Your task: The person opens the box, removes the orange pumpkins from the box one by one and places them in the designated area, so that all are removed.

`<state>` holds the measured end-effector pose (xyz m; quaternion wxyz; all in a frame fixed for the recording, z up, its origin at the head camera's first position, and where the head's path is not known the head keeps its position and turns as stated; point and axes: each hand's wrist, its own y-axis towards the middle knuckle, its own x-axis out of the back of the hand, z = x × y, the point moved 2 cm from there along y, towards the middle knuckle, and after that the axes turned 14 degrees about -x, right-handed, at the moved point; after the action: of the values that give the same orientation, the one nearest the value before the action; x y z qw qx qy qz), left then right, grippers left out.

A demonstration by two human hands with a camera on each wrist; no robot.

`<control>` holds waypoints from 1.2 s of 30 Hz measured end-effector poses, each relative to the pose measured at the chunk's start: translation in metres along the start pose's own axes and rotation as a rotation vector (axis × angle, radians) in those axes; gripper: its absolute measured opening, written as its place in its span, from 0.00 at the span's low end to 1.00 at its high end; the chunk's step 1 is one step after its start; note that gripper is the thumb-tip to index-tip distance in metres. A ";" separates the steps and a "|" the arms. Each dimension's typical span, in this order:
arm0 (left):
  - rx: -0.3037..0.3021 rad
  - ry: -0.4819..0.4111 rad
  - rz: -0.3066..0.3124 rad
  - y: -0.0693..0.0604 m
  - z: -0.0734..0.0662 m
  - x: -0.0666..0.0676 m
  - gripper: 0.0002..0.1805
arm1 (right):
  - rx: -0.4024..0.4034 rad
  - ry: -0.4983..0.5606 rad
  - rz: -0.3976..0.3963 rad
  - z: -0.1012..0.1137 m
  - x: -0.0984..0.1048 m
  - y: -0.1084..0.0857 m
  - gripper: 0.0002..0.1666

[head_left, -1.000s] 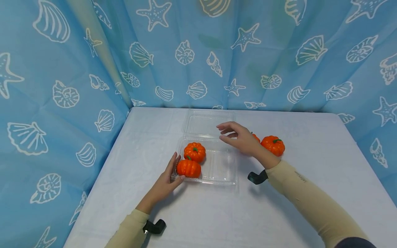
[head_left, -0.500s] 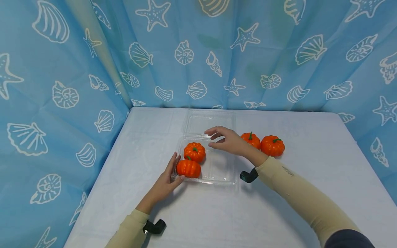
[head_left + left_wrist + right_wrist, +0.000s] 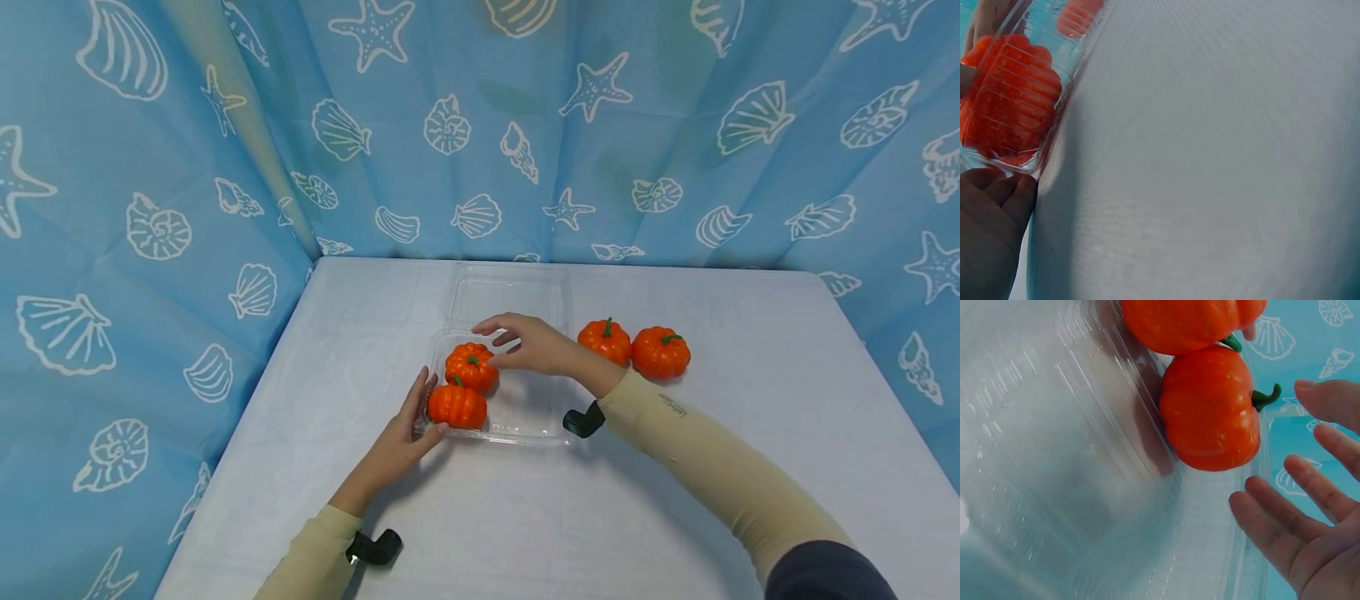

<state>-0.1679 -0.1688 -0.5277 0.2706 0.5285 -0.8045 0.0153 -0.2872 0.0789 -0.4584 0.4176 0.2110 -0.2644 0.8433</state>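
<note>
A clear plastic clamshell box [image 3: 532,417] lies with its lid [image 3: 510,300] folded back. Two orange toy pumpkins with green stems sit at its left side, a front pumpkin [image 3: 457,407] and a rear pumpkin [image 3: 472,367], touching each other. My left hand [image 3: 401,437] holds the box's front left corner, thumb at the front and fingers along the left wall. Above the box, my right hand [image 3: 528,346] hovers beside the rear pumpkin with fingers spread and nothing in it. In the right wrist view the right hand's fingers [image 3: 1266,531] are apart from the rear pumpkin.
Two more pumpkins stand on the table right of the box, one nearer pumpkin [image 3: 604,342] and one farther right pumpkin [image 3: 661,352]. A white cloth covers the table [image 3: 510,525]. A blue shell-print curtain [image 3: 480,125] hangs behind and at the sides.
My right hand has moved left and slightly toward me, from above the box's right side to the rear pumpkin. The left hand and the pumpkins have stayed put.
</note>
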 end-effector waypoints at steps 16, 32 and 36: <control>-0.013 -0.016 -0.008 0.000 0.001 -0.001 0.50 | -0.026 -0.199 0.007 0.006 -0.018 0.009 0.34; -0.010 0.003 -0.010 0.001 0.000 -0.001 0.50 | -0.029 -0.278 -0.014 0.007 -0.022 0.008 0.35; 0.003 0.009 -0.008 0.002 -0.001 -0.001 0.50 | -0.015 -0.308 -0.027 0.007 -0.021 0.004 0.34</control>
<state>-0.1688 -0.1673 -0.5270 0.2735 0.5320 -0.8012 0.0179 -0.2782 0.0601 -0.4660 0.3852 0.3382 -0.3286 0.7933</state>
